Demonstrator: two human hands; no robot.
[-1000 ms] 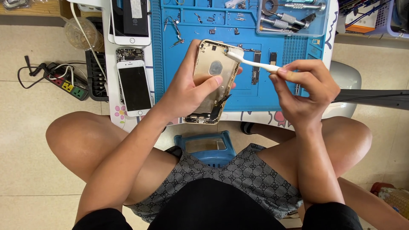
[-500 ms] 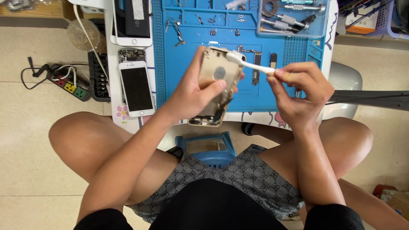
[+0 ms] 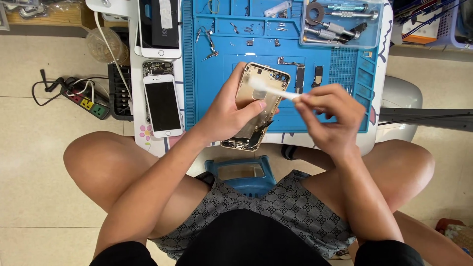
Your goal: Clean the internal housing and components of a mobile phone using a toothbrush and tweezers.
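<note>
The gold metal phone rear housing (image 3: 256, 106), stripped of its screen, sits tilted in the air just over the near edge of the blue silicone repair mat (image 3: 236, 49). The left hand (image 3: 227, 114) cradles it from the left and underneath, fingers curled around its edge and the thumb pressed on the inner face — a firm clasp, not a pinch. Across the upper part of the housing lies the white plastic toothbrush-like brush (image 3: 268, 89), its head blurred near the camera cut-out. The right hand (image 3: 327, 116), just right of the housing, pinches the brush handle between bunched fingertips.

To brush well here, it seems wise to keep the housing braced against the left thumb and use short, light strokes away from the small parts still fixed inside — a loose grip on the handle would probably let the bristles skip.

Left of the housing, on the white table (image 3: 139, 118), a white smartphone with a dark screen (image 3: 162, 105) lies flat. Beyond the housing, loose screws and small black components are scattered on the mat, and a clear plastic tray of metal screwdriver tools (image 3: 342, 22) stands at the mat's far right corner. Well left of the housing, a black power strip (image 3: 88, 102) rests on the tiled floor.
</note>
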